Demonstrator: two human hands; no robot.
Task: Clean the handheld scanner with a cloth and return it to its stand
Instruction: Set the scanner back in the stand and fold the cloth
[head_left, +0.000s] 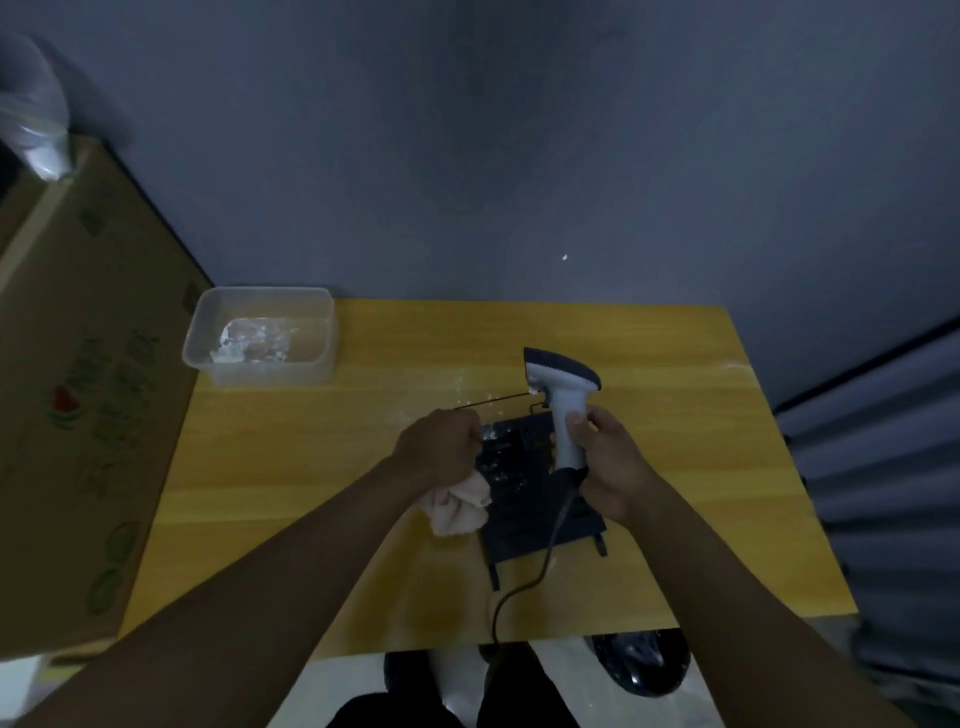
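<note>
right grip: right hand (608, 462) was wrapped round the handle of the scanner (563, 395), thumb pressed on the front of the handle, fingers closed behind it
left grip: left hand (441, 444) was balled up on the cloth (460, 506), pinkish folds hanging out below the fist; fingers pressed together on it
scanner: held upright above the worktop (311, 467), head pointing away and to the left, dark top, pale body; clear of the stand, not seated
cable: dark cable (524, 582) ran from the handle base down across the stand and off the near edge of the worktop
stand: black stand (519, 499) lay on the worktop right under both hands, pale specks on its top; thin rod (498, 401) stuck out leftward near the scanner head, purpose unclear
cloth vs scanner: apart, cloth was just left of the handle, not touching it
step: wiping stage, looked like mid-clean or between wipes; can't tell how much was already done
next move: cloth hand needs to come across to the body or head while the right hand steadies or turns it; afterwards lower the scanner into the stand, minding the cable
tub: clear plastic tub (260, 338) at far left corner, something crumpled and clear in it
box: cardboard box (88, 389) stood left of the worktop
</note>
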